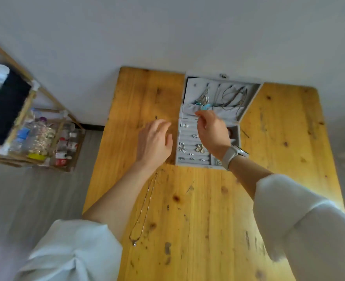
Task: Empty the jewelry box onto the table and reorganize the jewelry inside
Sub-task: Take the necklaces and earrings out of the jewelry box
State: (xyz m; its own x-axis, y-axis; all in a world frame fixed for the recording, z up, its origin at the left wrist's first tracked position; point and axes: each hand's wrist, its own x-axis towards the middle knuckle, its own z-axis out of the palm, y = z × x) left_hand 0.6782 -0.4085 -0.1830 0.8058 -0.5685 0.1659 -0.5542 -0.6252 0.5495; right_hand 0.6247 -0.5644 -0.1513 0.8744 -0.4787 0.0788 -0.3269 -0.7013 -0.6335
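"Which stage is she at, emptying or putting back?"

"Emptying, I'd judge. The jewelry box [208, 126] sits open at the far side of the wooden table [279, 159], lid up against the wall, and most of it remains inside: rings and earrings [190, 148] in the padded rows of the tray, chains and cords [228, 97] hanging in the lid pocket. Only one silver necklace [145, 207] lies out on the boards, stretched along beside her left forearm."

"What are the hands doing?"

"The right hand [212, 130], the one with the pale wristwatch [233, 156], hovers over the tray with finger and thumb pinched together near the lid pocket. It looks to be gripping something thin, a chain or pin perhaps, but it's too fine and blurred for me to name. The left hand [154, 140] is spread, fingers relaxed, holding nothing, just left of the box over bare wood."

"And next?"

"I'd say the pinched piece needs lifting free without dragging the tangle in the lid, then laying on the open boards apart from the necklace. The hanging cords look likely to snag one another, so a slow pull suits."

"Anything else about?"

"A bamboo shelf [33, 136] of bottles on the floor to the left, well away."
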